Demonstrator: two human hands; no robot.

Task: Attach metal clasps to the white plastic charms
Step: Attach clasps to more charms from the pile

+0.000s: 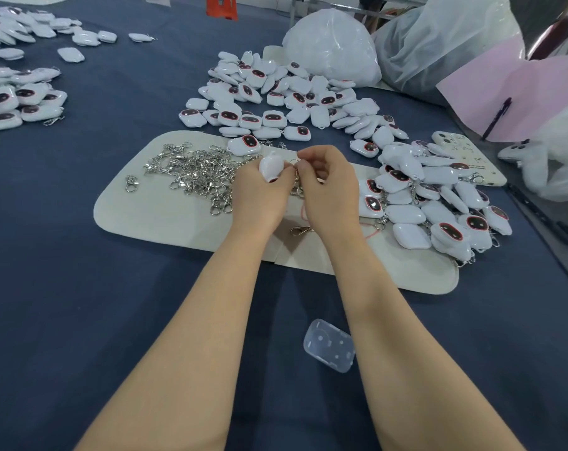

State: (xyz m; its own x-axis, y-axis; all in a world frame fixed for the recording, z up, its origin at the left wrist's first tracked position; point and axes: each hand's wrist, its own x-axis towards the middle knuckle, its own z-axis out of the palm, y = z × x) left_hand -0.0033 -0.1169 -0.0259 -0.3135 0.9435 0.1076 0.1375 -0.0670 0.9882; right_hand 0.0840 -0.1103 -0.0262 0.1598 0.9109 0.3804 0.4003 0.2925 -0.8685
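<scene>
In hand: the left hand point(259, 187) grips one white charm point(271, 167), fingers curled round it, just above the middle of the frame; the right hand point(328, 183) pinches a metal clasp point(297, 182) against the charm's edge.
Step, as I judge it: the clasp is being hooked on and is not yet hanging free.
Done: the finished heap point(438, 203) at right of centre, its clasps showing among the charms. The far heap point(22, 102) at the left edge also shows a few clasps.
Left to do: the bare heap point(276, 99), upper centre, where I spot almost no metal. That is several dozen pieces, so I would put the job about halfway.
Count, charms: one held; each heap is too crowded to count piece by piece.
Count, clasps: the clasp tangle point(194, 174) left of the hands is beyond counting. There are two strays, one stray clasp point(131, 183) at the left of the cream mat point(145, 222) and a second stray point(300, 230) between the wrists.
Count, other things: one clear plastic case point(329, 345) at lower centre, one phone point(464, 157) at right, one tied white bag point(331, 43) at top.
</scene>
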